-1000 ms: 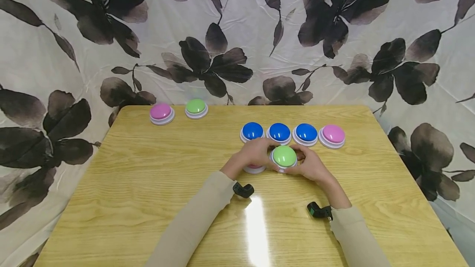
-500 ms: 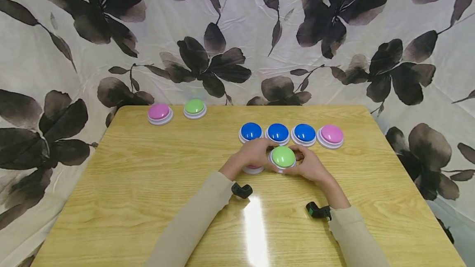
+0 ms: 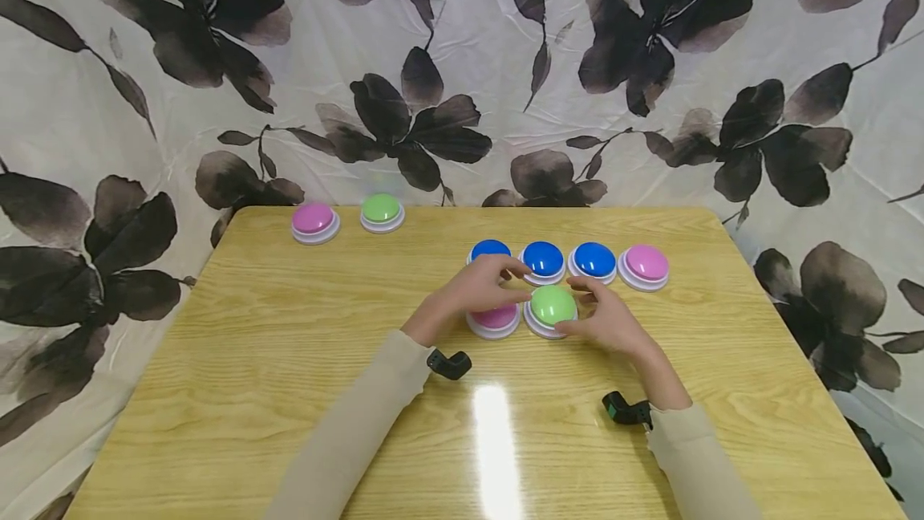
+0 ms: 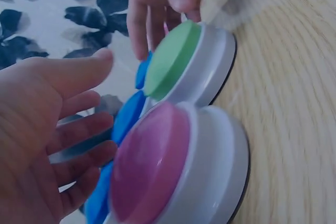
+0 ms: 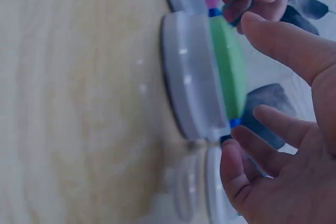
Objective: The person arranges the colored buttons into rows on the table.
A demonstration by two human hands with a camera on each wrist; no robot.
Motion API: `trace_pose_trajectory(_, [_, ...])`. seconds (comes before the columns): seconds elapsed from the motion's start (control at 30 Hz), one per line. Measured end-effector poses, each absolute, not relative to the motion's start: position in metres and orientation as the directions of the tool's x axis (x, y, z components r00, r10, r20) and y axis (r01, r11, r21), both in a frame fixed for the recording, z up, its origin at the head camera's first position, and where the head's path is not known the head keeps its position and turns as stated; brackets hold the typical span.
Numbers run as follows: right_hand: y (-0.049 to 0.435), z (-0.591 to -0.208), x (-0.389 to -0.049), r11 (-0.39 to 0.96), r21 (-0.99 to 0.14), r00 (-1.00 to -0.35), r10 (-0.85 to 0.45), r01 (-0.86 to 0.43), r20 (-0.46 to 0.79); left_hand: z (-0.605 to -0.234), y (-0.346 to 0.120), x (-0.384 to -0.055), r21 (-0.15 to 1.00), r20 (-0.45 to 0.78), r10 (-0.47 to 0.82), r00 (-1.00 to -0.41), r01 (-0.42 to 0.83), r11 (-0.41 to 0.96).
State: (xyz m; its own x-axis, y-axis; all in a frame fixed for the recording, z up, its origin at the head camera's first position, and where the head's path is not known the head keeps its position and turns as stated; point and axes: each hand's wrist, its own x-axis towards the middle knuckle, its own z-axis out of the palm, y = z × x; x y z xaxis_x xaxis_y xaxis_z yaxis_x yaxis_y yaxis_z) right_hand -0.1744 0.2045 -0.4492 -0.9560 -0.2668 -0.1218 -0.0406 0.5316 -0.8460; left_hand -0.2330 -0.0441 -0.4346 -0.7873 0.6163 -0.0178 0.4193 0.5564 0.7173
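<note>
A green push button point(image 3: 553, 306) with a white round base sits on the table beside a pink push button point(image 3: 494, 319). My left hand point(image 3: 472, 287) hovers over the pink one, fingers loosely extended and holding nothing; in the left wrist view that hand point(image 4: 58, 135) is apart from both domes. At the green button's right side is my right hand point(image 3: 609, 319), thumb and fingers spread. The right wrist view shows this hand point(image 5: 294, 129) with a gap between it and the green dome point(image 5: 229, 72).
Behind them stand a partly covered blue button point(image 3: 489, 248), two more blue buttons point(image 3: 543, 258) and a pink button point(image 3: 646, 262) in a row. Another pink button point(image 3: 313, 217) and green button point(image 3: 381, 208) are at the back left of the wooden table point(image 3: 289, 359). Floral cloth hangs behind.
Both hands have let go of the green button, which now rests on the table. The left hand has lifted and moved left, uncovering more of the pink button; the right hand has shifted slightly.
</note>
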Motion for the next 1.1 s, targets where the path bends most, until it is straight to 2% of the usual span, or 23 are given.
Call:
trace_pose_trajectory(0.1, [0.204,-0.436,-0.173,0.556,-0.827,-0.963,-0.261,-0.089,-0.072,-0.430,-0.055,-0.231,0.747,0.004,0.604,-0.797,0.404,0.528])
trace_pose_trajectory(0.23, [0.200,-0.423,-0.175,0.532,-0.832,-0.962,-0.271,-0.158,0.009,-0.425,-0.068,-0.227,0.771,0.004,0.581,-0.814,0.373,0.517])
trace_pose_trajectory(0.4, [0.190,-0.415,-0.172,0.491,-0.851,-0.960,-0.275,-0.188,0.054,-0.425,-0.084,-0.219,0.764,-0.009,0.558,-0.830,0.354,0.540])
trace_pose_trajectory(0.63, [0.167,-0.410,-0.165,0.436,-0.869,-0.954,-0.274,-0.235,0.121,-0.431,-0.117,-0.206,0.791,0.079,0.526,-0.847,0.375,0.484])
trace_pose_trajectory(0.87, [0.143,-0.411,-0.160,0.385,-0.881,-0.940,-0.298,-0.275,0.163,-0.447,-0.159,-0.198,0.812,0.062,0.420,-0.905,0.290,0.506])
trace_pose_trajectory(1.1, [0.123,-0.414,-0.159,0.368,-0.880,-0.925,-0.339,-0.301,0.175,-0.463,-0.201,-0.203,0.810,0.115,0.318,-0.941,0.274,0.518])
